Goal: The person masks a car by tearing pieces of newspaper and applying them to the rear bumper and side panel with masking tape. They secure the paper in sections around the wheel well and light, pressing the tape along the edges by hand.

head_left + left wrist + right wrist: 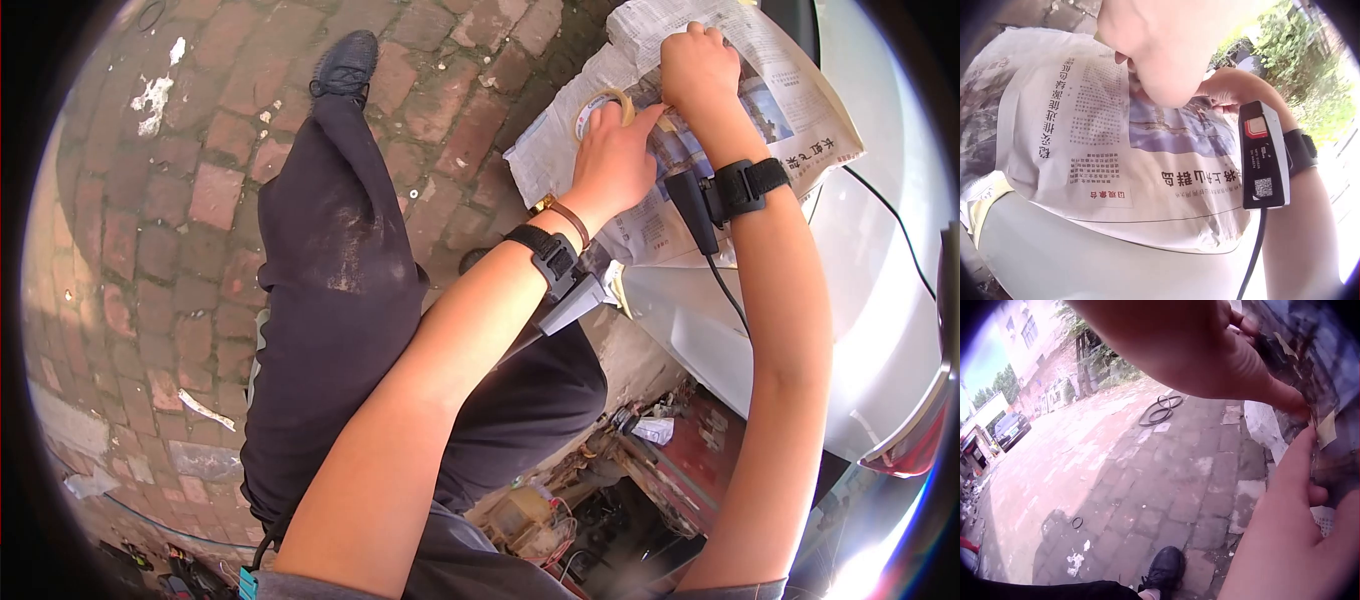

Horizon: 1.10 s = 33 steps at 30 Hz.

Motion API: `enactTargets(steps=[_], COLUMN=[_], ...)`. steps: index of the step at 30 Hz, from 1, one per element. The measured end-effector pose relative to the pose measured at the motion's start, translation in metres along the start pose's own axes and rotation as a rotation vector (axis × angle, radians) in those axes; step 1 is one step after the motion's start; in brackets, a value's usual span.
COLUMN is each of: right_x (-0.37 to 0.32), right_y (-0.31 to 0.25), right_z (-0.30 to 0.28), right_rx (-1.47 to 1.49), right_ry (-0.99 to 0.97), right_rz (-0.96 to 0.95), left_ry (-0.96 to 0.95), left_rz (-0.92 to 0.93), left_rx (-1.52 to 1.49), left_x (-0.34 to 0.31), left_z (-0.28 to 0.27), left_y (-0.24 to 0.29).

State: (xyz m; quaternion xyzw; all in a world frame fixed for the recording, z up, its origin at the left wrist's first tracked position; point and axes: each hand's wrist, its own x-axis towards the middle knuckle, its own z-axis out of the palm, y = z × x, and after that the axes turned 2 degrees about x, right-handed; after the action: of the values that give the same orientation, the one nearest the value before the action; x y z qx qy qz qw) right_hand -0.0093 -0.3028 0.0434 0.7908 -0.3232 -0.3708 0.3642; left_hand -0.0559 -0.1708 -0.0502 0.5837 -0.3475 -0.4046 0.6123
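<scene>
A printed newspaper sheet (545,150) lies over the silver car body (870,330), and it is also in the left wrist view. My left hand (615,165) grips a roll of masking tape (598,102) above the sheet, its thumb reaching toward the other hand. Fingers curled, my right hand (703,70) is just beyond it over the paper. In the right wrist view both thumb tips meet at a small strip of tape (1327,430). The right fingers are partly hidden there behind the hand.
A red tail light (905,445) is at the car's corner. Brick paving (215,195) spreads to the left, with my shoe (347,65) on it. Black loops (1159,411) lie on the paving. Cluttered parts (535,520) sit below the arms.
</scene>
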Motion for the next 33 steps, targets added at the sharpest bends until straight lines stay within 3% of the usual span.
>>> enactTargets(steps=[2,4,7,9,15,17,19,20,22,26,28,33], right_x=[0.002,0.004,0.008,0.002,0.016,0.021,0.013,0.006,-0.008,-0.032,-0.039,-0.046], right_y=[0.003,0.011,0.02,0.015,0.024,0.035,0.036,0.035,0.029,0.024,0.024,0.035], right_z=[0.002,0.001,0.006,0.006,0.014,0.017,-0.01,-0.01,-0.001,0.001,0.002,-0.028], right_rx=[-0.007,0.077,0.12,0.091,0.14,0.157,0.579,0.578,0.935,0.923,1.085,1.05], right_ry=[0.043,-0.042,-0.053,-0.034,0.009,-0.014,-0.247,-0.243,-0.253,-0.142,-0.002,0.041], right_rz=[0.052,0.065,0.001,0.019,-0.036,-0.07,-0.275,-0.269,-0.443,-0.4,-0.366,-0.331], left_ry=[0.032,0.063,0.094,0.215,0.181,0.208,0.227,0.224,0.186,0.099,0.072,-0.063], left_rz=[-0.007,-0.014,-0.111,-0.131,-0.293,-0.257,-0.176,-0.169,-0.158,-0.088,-0.075,-0.04], left_rx=[-0.008,-0.018,-0.024,-0.012,-0.138,-0.187,-0.288,-0.29,-0.47,-0.533,-0.536,-0.564], left_x=[0.001,0.001,-0.001,-0.001,-0.002,-0.004,-0.005,-0.005,-0.005,-0.003,0.0,0.017], left_z=[0.004,0.003,0.005,0.004,-0.009,-0.011,-0.011,-0.009,-0.009,-0.023,-0.033,-0.072], left_y=[-0.003,-0.005,-0.015,-0.019,-0.016,-0.016,-0.019,-0.021,-0.022,-0.009,-0.003,0.014])
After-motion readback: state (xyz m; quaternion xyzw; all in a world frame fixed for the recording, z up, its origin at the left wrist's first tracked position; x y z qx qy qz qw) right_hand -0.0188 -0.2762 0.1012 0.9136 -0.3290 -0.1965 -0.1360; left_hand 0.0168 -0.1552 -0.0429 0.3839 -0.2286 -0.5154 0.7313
